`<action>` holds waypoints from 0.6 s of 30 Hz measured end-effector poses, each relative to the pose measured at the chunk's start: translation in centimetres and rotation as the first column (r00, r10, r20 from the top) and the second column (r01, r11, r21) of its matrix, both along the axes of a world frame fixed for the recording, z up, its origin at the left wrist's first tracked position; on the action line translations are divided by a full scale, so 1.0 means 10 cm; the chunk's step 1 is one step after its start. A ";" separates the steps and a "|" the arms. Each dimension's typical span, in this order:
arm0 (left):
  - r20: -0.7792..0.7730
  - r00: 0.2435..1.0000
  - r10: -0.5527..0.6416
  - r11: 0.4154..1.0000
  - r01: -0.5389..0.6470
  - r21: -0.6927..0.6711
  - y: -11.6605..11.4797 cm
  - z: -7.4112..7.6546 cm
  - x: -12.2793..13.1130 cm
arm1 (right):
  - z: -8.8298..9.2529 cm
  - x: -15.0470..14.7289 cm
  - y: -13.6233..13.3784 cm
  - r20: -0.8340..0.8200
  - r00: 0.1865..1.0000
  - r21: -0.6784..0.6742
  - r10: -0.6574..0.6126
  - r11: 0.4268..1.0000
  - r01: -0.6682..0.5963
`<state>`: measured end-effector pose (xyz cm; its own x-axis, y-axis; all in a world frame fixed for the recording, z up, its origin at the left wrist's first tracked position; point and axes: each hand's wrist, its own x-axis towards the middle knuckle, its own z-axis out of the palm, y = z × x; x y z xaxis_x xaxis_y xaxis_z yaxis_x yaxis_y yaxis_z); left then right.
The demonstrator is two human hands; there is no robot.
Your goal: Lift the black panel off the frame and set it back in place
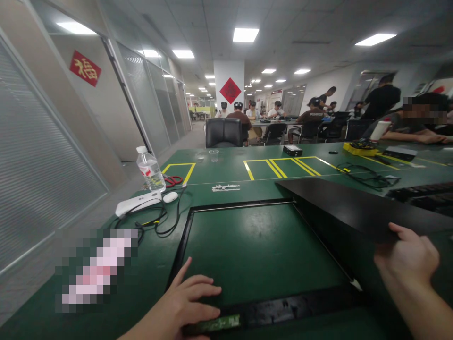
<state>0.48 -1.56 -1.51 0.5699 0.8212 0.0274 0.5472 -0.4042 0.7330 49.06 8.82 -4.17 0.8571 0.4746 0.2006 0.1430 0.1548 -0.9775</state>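
A black rectangular frame lies on the green table, with the tabletop showing through its middle. My left hand rests over the frame's near left corner, fingers spread, beside a green strip on the near bar. To the right, a flat black panel is held up at a tilt, its far left corner close to the frame's far right corner. My right hand is closed on the panel's near edge; part of its grip is hidden behind the panel.
On the left stand a water bottle, red-handled scissors, a white mouse and black cables. A yellow tray and a small black box sit farther back. A person leans on the table at far right.
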 end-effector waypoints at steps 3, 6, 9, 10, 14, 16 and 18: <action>0.110 0.993 0.047 0.994 -0.058 0.093 -0.02 -0.15 0.01 | 0.09 -0.07 -0.01 -0.248 0.963 0.123 -0.103 0.983 0.136; 0.132 0.990 0.048 0.989 -0.065 0.130 0.00 -0.20 -0.03 | 0.15 -0.12 -0.02 -0.308 0.945 0.087 -0.109 0.986 0.142; 0.046 0.998 -0.048 0.998 0.046 0.054 0.07 -0.15 -0.12 | 0.17 -0.15 -0.02 -0.362 0.930 0.044 -0.071 0.995 0.093; -0.005 0.997 -0.079 0.997 0.079 0.019 0.09 -0.14 -0.15 | 0.17 -0.16 -0.01 -0.376 0.925 0.034 -0.053 0.997 0.071; -0.135 0.982 -0.135 0.985 0.148 0.091 0.14 -0.16 -0.23 | 0.13 -0.22 0.03 -0.421 0.907 0.063 -0.016 0.997 0.047; -0.182 0.972 -0.147 0.965 0.181 0.188 0.14 -0.20 -0.25 | 0.11 -0.25 0.06 -0.434 0.901 0.107 -0.020 0.991 0.074; -0.223 0.962 -0.156 0.944 0.212 0.255 0.14 -0.24 -0.26 | 0.10 -0.27 0.08 -0.444 0.896 0.134 -0.019 0.987 0.087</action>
<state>-2.12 -0.17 -3.88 0.7269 0.6782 0.1082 0.5661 -0.6809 0.4646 46.33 9.61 -3.20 0.8963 0.4208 -0.1397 -0.2848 0.3048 -0.9088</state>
